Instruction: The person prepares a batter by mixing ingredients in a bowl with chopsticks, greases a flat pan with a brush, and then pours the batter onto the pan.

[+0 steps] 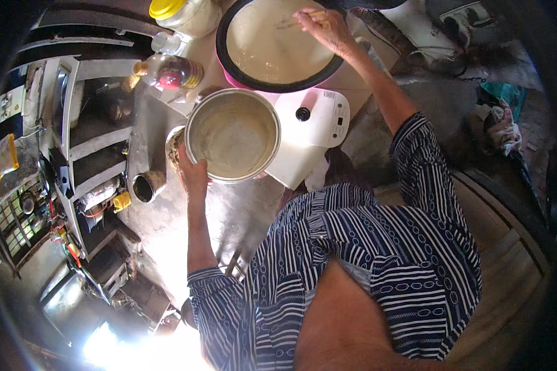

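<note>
My left hand (192, 174) grips the rim and side of a round metal pot (234, 137), whose inside has a cloudy, pale coating. Above it lies a wide, dark-rimmed pan (278, 88) with a pink outer edge, holding a pale, creamy liquid (269, 46). Over the pan's right side, my right hand (322, 28) holds thin wooden sticks, seemingly chopsticks (290, 22), pointing left; whether the tips touch the liquid cannot be told. A white appliance lid with a black knob and control panel (322, 118) is right of the pot.
A bottle of dark liquid (174, 72), a clear cup (165, 42) and a jar with a yellow lid (192, 16) stand left of the pan. Below on the floor is a cylindrical container (149, 185). Shelves (100, 143) line the left side.
</note>
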Demonstrator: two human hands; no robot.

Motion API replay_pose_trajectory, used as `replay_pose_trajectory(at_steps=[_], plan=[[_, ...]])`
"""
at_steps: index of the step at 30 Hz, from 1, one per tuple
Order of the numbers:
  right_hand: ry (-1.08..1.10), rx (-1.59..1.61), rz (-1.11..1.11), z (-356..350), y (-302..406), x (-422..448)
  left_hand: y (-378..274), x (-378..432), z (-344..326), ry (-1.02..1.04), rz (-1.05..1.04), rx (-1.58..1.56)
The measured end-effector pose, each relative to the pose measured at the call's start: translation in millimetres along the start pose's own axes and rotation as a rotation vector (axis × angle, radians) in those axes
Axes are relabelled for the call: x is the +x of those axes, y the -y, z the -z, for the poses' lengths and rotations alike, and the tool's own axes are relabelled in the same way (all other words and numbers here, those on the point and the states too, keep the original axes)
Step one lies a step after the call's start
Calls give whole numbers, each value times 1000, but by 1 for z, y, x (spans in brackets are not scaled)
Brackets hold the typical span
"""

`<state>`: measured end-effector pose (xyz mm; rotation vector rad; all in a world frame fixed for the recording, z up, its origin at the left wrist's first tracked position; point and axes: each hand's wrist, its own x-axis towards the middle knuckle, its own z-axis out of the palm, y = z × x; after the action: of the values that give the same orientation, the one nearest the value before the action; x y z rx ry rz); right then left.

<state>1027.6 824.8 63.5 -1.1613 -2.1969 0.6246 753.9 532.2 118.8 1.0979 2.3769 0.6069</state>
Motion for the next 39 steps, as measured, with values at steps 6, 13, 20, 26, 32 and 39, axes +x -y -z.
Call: replay_pose_trajectory(at_steps=[6,13,20,26,32,39], plan=[[17,127,101,-4,-1,3,-13,-5,-1,35,121,-101],[109,202,-45,-3,-9,7,-3,-6,-7,8,94,-105],[58,281,-17,2,-5,20,7,-8,-10,-38,86,-116],[68,243,-26,17,-14,21,34,-6,-19,-54,-55,-166],[-29,791,-264,17,-47,40,-14,-13,-10,28,95,-155],[-140,622,-244,-1,-68,44,-14,-25,-2,-50,153,-225]])
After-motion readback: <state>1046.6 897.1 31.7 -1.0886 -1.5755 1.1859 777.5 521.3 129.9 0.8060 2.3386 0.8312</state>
